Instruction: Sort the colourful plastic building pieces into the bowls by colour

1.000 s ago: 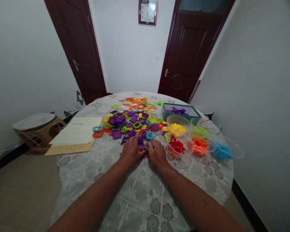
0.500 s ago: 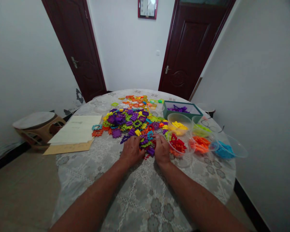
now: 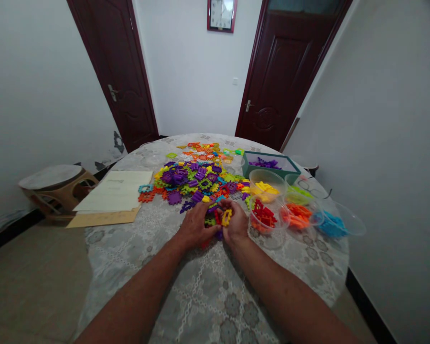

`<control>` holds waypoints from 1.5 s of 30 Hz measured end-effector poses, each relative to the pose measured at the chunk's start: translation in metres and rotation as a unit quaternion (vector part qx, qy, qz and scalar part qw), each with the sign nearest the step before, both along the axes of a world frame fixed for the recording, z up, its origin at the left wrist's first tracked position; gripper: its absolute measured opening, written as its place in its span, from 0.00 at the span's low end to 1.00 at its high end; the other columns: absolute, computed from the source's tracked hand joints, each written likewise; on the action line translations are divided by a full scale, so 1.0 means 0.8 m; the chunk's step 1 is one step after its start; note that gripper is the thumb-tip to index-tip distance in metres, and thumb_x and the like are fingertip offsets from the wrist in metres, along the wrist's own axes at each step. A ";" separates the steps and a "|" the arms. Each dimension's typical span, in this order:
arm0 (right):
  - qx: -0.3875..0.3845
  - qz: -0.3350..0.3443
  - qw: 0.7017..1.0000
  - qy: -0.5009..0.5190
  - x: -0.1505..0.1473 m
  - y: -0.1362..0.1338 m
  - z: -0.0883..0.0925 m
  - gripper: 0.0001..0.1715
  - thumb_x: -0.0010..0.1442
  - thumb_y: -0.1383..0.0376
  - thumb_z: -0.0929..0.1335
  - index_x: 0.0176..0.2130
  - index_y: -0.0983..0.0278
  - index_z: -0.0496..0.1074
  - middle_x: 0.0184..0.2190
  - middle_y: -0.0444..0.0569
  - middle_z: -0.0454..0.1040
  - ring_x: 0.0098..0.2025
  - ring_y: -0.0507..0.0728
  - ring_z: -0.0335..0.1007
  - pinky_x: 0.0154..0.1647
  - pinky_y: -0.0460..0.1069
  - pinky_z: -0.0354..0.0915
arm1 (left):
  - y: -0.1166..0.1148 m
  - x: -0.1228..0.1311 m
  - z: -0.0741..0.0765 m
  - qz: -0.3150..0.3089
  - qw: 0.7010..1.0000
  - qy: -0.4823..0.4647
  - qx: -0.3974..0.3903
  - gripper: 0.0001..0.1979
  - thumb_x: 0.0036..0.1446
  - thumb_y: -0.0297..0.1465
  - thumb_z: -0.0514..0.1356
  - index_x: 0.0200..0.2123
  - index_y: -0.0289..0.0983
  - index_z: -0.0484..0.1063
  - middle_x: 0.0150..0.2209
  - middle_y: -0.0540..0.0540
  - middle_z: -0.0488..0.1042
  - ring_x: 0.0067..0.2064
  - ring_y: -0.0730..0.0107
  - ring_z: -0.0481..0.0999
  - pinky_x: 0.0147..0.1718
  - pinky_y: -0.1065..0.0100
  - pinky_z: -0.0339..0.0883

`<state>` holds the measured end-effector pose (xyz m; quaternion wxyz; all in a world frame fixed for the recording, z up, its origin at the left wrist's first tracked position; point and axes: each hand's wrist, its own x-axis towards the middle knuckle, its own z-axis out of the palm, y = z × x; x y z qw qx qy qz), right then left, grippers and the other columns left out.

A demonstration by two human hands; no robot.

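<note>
My right hand (image 3: pixel 238 223) is curled, its palm turned inward, around a yellow plastic building piece (image 3: pixel 227 218) with a notched outline. A red piece (image 3: pixel 218 217) shows beside the yellow one, at the fingers. Facing it, my left hand (image 3: pixel 197 223) rests at the near edge of the pile, thumb stretched to the right and apart from the fingers. Between thumb and fingers lies a green piece (image 3: pixel 210 221), partly hidden. Beyond both hands spreads a heap of mixed interlocking pieces (image 3: pixel 193 177) in purple, green, yellow, blue and orange.
At right stand clear plastic tubs of yellow (image 3: pixel 265 190), red (image 3: pixel 263 216), orange (image 3: pixel 296 215), green (image 3: pixel 299 193) and blue pieces (image 3: pixel 331 223). Behind them is a green-edged box (image 3: pixel 288 165) with purple pieces. Paper sheets (image 3: pixel 112 191) lie left on the patterned tablecloth (image 3: pixel 186 296).
My right hand has turned its palm inward, and a yellow piece and a red piece now show at it. My left hand stays near the same place, thumb reaching further right.
</note>
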<state>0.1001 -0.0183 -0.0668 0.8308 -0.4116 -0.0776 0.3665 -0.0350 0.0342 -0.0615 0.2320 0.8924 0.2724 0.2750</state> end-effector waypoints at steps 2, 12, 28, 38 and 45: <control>-0.002 0.009 1.000 0.010 -0.002 0.002 0.000 0.10 0.57 0.59 0.70 0.33 0.63 0.80 0.32 0.48 0.81 0.37 0.55 0.79 0.36 0.47 0.74 | 0.001 -0.002 -0.002 -0.015 1.000 -0.005 -0.012 0.44 0.51 0.39 0.73 0.69 0.41 0.64 0.63 0.36 0.72 0.64 0.44 0.72 0.63 0.46 0.63; 0.012 0.050 0.998 0.042 0.008 -0.005 -0.004 0.08 0.54 0.62 0.70 0.31 0.62 0.80 0.32 0.49 0.83 0.37 0.57 0.81 0.38 0.50 0.77 | -0.001 0.006 -0.005 -0.012 0.999 -0.034 -0.019 0.44 0.49 0.40 0.76 0.67 0.42 0.65 0.58 0.38 0.74 0.58 0.47 0.75 0.57 0.49 0.69; -0.018 -0.038 0.995 -0.095 0.009 0.000 -0.019 0.12 0.58 0.56 0.70 0.34 0.62 0.79 0.31 0.44 0.80 0.34 0.55 0.75 0.38 0.49 0.69 | -0.021 0.011 0.011 -0.081 0.991 -0.087 -0.056 0.42 0.54 0.20 0.62 0.71 0.51 0.62 0.60 0.43 0.65 0.62 0.57 0.70 0.64 0.54 0.65; 0.022 -0.023 0.997 -0.069 0.015 0.001 -0.010 0.12 0.56 0.55 0.70 0.33 0.61 0.77 0.32 0.45 0.80 0.38 0.56 0.77 0.44 0.51 0.73 | -0.003 0.016 0.013 -0.012 0.986 -0.128 -0.104 0.38 0.53 0.21 0.63 0.67 0.48 0.67 0.61 0.42 0.68 0.64 0.55 0.69 0.66 0.50 0.63; 0.015 -0.015 0.995 -0.095 0.027 -0.003 -0.004 0.10 0.56 0.57 0.70 0.34 0.60 0.77 0.33 0.45 0.80 0.39 0.57 0.77 0.44 0.52 0.73 | 0.024 0.017 0.039 0.060 0.963 -0.175 -0.196 0.36 0.55 0.30 0.70 0.66 0.50 0.66 0.66 0.44 0.68 0.65 0.51 0.71 0.67 0.46 0.62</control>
